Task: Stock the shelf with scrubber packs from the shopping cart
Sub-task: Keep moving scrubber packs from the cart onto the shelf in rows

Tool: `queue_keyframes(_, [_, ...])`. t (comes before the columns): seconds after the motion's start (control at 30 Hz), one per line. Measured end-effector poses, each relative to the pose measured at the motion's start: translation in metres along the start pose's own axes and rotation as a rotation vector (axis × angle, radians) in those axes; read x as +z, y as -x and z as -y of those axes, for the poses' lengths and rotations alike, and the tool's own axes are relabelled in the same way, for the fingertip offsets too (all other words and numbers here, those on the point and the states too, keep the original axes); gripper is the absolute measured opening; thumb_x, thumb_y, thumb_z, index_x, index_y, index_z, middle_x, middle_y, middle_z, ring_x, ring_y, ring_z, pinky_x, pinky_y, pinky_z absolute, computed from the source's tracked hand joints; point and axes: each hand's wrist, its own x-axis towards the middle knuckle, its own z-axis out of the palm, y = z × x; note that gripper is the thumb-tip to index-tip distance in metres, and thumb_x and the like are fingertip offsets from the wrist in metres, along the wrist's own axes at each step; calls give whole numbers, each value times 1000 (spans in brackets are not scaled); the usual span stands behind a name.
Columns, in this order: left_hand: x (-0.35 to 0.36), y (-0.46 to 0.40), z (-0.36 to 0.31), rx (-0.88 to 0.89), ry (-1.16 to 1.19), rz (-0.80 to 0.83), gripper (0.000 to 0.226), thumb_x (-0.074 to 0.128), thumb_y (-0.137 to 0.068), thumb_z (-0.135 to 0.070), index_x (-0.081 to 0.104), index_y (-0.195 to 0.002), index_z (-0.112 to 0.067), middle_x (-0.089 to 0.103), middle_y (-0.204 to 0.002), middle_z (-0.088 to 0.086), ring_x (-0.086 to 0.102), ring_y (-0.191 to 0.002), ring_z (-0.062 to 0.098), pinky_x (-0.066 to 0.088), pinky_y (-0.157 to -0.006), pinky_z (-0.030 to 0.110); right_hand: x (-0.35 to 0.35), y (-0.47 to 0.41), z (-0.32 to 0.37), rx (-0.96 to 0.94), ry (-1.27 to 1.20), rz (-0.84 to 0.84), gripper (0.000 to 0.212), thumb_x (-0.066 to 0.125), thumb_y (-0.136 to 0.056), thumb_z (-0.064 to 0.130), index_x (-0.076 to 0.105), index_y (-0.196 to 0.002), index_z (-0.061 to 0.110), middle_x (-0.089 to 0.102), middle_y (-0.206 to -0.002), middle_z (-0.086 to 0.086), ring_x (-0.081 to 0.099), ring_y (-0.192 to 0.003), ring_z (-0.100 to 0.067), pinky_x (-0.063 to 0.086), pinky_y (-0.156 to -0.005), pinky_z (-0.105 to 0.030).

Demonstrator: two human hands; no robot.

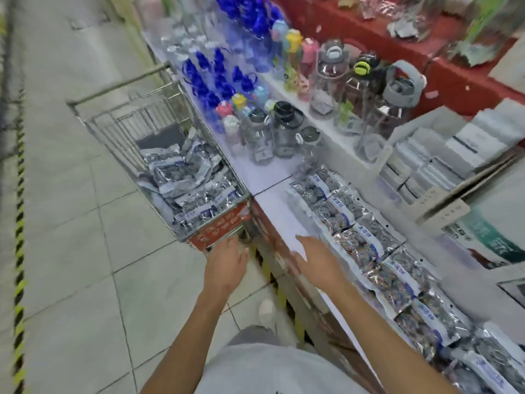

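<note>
Head view: the cart [147, 129] stands at centre left against the shelf [272, 206], with a heap of packs [187, 183] in its basket. More packs lie in a row [366, 243] along the shelf toward lower right. Left hand [227, 265] hovers near the cart's red end, fingers loose, holding nothing. Right hand [318, 263] is spread flat over the shelf edge, empty. Bottles [284, 129] fill the upper shelf.

Both bare arms reach forward, the left hand [227, 261] and the right hand [318, 261] held apart, fingers straight, holding nothing.
</note>
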Motion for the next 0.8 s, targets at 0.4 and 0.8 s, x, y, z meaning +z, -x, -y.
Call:
queue_keyframes(0.4, [-31,-29,131,-351,202,-100,36,56,-103,-32,61,-131,-10,66,-121,14,60,-113,34,51,-93,43,55,-116,98,-108,79,183,61,36,-100,63,50,-146,25,58,-141,2,54,-128,-20,48,-101,-36])
queue_keyframes(0.8, [-35,-131,214,-572,413,107,47,56,-104,-30,51,-144,-6,57,-139,19,55,-127,34,45,-102,39,69,-280,198,-31,-54,247,51,53,-102,45,49,-146,20,61,-140,-5,61,-122,-26,52,-98,-41])
